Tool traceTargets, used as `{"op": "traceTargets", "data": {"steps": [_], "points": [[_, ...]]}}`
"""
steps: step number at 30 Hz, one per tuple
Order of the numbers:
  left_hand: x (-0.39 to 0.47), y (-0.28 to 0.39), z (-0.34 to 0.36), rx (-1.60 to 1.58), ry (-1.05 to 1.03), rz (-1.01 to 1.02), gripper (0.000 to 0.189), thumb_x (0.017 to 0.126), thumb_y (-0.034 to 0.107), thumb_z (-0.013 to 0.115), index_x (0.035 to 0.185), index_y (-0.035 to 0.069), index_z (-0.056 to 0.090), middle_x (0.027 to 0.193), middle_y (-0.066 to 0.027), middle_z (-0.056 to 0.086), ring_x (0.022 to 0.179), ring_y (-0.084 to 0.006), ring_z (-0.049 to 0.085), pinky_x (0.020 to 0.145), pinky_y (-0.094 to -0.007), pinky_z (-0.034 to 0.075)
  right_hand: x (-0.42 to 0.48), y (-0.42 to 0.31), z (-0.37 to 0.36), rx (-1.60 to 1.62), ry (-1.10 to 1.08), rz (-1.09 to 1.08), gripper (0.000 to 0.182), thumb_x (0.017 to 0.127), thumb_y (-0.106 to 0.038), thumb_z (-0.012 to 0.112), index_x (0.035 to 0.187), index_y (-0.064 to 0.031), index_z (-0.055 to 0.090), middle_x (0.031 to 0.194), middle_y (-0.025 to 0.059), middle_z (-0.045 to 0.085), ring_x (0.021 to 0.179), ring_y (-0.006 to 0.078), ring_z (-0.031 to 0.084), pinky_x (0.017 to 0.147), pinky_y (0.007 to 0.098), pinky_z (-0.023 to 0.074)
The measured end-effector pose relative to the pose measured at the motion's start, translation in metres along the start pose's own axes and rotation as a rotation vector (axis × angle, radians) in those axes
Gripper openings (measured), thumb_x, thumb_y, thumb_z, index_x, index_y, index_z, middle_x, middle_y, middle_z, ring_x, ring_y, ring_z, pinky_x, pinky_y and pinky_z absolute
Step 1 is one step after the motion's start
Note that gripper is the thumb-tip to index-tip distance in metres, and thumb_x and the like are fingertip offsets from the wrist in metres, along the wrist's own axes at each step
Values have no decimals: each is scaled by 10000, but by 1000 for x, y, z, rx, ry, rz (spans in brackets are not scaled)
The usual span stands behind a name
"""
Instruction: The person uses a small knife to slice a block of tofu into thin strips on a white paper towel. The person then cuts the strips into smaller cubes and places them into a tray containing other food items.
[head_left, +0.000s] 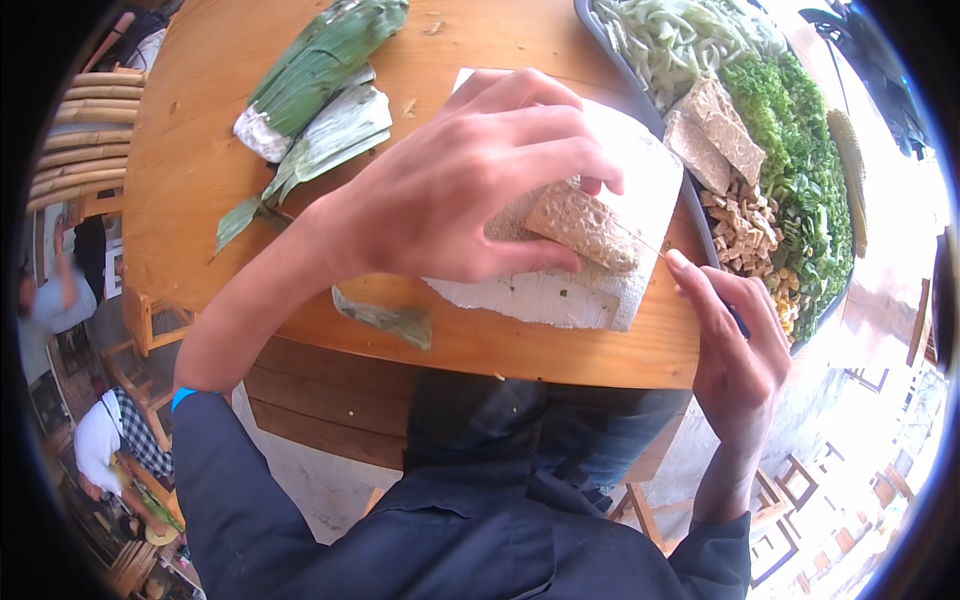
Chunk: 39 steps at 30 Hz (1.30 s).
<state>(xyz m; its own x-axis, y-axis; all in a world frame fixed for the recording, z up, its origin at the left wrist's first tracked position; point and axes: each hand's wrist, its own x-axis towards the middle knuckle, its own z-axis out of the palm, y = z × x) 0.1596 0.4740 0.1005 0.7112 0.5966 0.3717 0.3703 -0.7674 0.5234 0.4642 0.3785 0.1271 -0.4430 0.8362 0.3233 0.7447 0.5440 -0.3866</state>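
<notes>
A block of tempeh (581, 221) lies on a torn white foam board (540, 304) in front of me. My left hand (480, 172) arches over the block, with the thumb along its near side and the fingers at its far side. Between the fingers of my right hand (739, 337) is a knife (739, 319) with a dark blue handle. Its thin blade, seen nearly edge-on, reaches left to the right part of the tempeh. I cannot tell how deep the blade sits. More tempeh shows under the left hand, partly hidden.
A dark tray (637, 71) at the right holds shredded pale green vegetable (675, 37), chopped greens (806, 157), tempeh slabs (712, 135), tempeh cubes (742, 229) and corn kernels (784, 296). A leaf-wrapped bundle (322, 75) lies far left; a leaf scrap (386, 319) sits near the table edge. Two people are at far left.
</notes>
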Motion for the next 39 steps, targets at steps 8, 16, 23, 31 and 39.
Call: {"op": "traceTargets", "data": {"steps": [8,16,23,31,39], "points": [[-3,2,0,-5,46,-17,525,743,277,997,1206,100,820,1224,-96,772,1250,-382,661,1079,-490,522,12,-2,-3,-17,-79,1,534,781,70,772,1281,-92,868,988,123,753,818,251,709,721,362,589],[0,0,2,4,41,-36,524,670,286,1013,1133,99,853,1150,-94,786,1188,-378,673,1015,-482,563,18,-5,-4,-39,-133,12,496,801,15,783,1271,-120,869,989,112,746,792,235,679,674,337,544],[1,0,1,2,26,-40,538,658,283,1016,1133,88,855,1141,-88,787,1171,-371,673,1003,-471,567,18,-5,-2,-33,-137,20,501,802,-5,794,1283,-128,865,990,112,747,786,231,673,663,333,539],[1,-1,2,-2,26,-38,521,674,284,1016,1124,75,859,1131,-91,790,1169,-365,674,993,-469,570,22,-2,-5,-39,-161,14,521,796,3,794,1291,-136,870,970,106,740,768,224,674,653,331,538],[1,-2,4,-1,36,-30,514,678,292,1016,1113,68,860,1121,-97,786,1158,-366,674,986,-466,571,21,-5,-5,-92,-209,19,595,781,93,775,1310,-159,873,981,109,728,791,233,685,678,344,553]]}}
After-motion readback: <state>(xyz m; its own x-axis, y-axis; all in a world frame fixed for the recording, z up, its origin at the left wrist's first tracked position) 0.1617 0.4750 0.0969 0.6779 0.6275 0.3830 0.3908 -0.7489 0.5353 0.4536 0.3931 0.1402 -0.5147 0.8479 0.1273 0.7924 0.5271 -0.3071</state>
